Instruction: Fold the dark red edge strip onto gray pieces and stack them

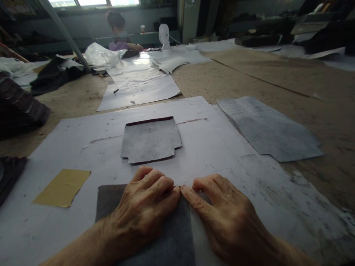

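Observation:
A dark grey sheet of fabric-like material (177, 236) lies in front of me on white paper (227, 147). My left hand (146, 203) rests over it with fingers curled, its thumb and fingertips closed at the sheet's far edge. Close by, my right hand (230, 210) is bent in the same way, thumb tip at that edge near its right corner. The two thumbs almost meet, and the hands cover part of the edge. Just beyond lies a smaller grey piece (151, 142) with notched corners and a dark red strip along its far side.
Larger grey pieces (271, 129) lie to the right, a yellowish paper scrap (62, 187) to the left. Dark folded material (22, 103) sits at the left edge. Farther back are white sheets (141, 90), a clear plastic bag (101, 55), a slanted pole (66, 35), a fan (164, 35) and a seated person (119, 44).

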The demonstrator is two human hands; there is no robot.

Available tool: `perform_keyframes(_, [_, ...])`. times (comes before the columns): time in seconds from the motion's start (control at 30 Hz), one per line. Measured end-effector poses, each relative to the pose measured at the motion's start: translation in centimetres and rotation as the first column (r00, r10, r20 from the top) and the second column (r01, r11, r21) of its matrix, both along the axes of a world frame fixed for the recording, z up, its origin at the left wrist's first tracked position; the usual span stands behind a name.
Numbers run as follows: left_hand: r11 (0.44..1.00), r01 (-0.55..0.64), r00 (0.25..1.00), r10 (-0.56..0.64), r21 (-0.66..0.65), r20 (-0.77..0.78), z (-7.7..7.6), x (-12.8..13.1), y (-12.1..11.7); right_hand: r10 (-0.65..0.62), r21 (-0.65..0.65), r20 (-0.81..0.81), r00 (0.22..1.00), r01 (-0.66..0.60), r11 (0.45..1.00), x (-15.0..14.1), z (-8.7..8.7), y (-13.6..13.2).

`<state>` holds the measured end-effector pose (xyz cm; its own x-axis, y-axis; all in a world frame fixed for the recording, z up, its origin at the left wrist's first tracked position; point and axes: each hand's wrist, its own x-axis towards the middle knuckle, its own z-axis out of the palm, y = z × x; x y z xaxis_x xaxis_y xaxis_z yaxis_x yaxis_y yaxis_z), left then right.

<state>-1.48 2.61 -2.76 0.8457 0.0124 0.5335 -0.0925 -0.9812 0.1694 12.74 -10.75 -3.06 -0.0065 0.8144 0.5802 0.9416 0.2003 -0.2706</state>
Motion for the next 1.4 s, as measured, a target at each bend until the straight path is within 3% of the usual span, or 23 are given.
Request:
perform_keyframes(0.13, [1.000,0.003,1.000,-0.003,-0.017,0.013,0.0,0.0,-0.1,-0.037,-0.008,0.168,0.985,0.039,0.999,-0.4,0.2,-0.2])
perform_keyframes(0.33, [0.996,-0.090,0.996,0.089,-0.025,-0.024,0.8,-0.9,0.7,-0.005,-0.031,0.184,0.983,0.011,0.999,-0.4,0.2,-0.2])
perform_keyframes(0.53, [1.000,-0.020,0.998,0.019,-0.011,-0.067,0.9,-2.9,2.2,0.073,-0.029,0.176,0.982,-0.069,0.997,-0.3,0.1,0.0])
perform_keyframes(0.7, [0.998,0.059,0.994,-0.055,0.033,-0.097,0.5,-3.1,2.5,0.162,-0.071,0.194,0.968,-0.150,0.986,-0.3,0.3,0.4])
perform_keyframes(1.07, [1.000,0.027,0.995,-0.025,0.012,-0.097,0.1,-3.0,2.4,0.213,-0.102,0.097,0.972,-0.204,0.974,1.2,0.7,0.0])
perform_keyframes(1.2, [0.999,0.013,0.994,-0.009,0.036,-0.107,0.0,-3.1,2.5,-0.001,-0.138,-0.109,0.994,-0.014,0.990,2.6,0.9,-0.3])
perform_keyframes(1.27, [0.999,0.012,0.995,-0.008,0.047,-0.097,-0.1,-3.0,2.5,-0.065,-0.130,-0.126,0.990,0.049,0.990,2.3,1.2,0.2])
perform_keyframes(1.4, [0.999,0.005,0.996,0.000,0.053,-0.086,-0.1,-2.8,2.4,0.082,-0.037,-0.075,0.994,-0.085,0.996,-0.4,1.5,2.2])
